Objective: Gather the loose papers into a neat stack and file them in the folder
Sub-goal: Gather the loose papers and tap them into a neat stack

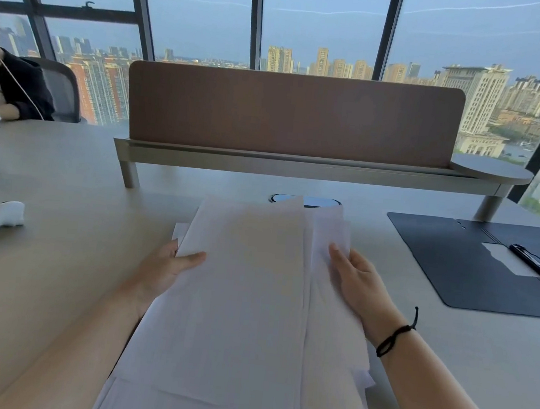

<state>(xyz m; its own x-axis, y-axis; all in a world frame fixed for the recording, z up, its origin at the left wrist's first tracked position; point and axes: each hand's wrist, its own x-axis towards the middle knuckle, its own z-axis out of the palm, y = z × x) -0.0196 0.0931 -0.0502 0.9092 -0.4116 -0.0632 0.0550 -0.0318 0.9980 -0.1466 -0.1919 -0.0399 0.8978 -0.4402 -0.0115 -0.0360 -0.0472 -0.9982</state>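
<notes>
The left hand (163,269) grips the left edge of the loose papers (245,301), thumb on top, fingers underneath. The right hand (358,287) lies flat on their right side, fingers straight. Farther right, the dark folder (465,268) lies open on the desk (54,281).

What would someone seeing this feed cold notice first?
The fan of white papers spread front and centre on the desk, with the left hand gripping their left edge and the right hand resting flat on the right sheets. Next, the dark open folder lying at the right, a pen on it.
</notes>
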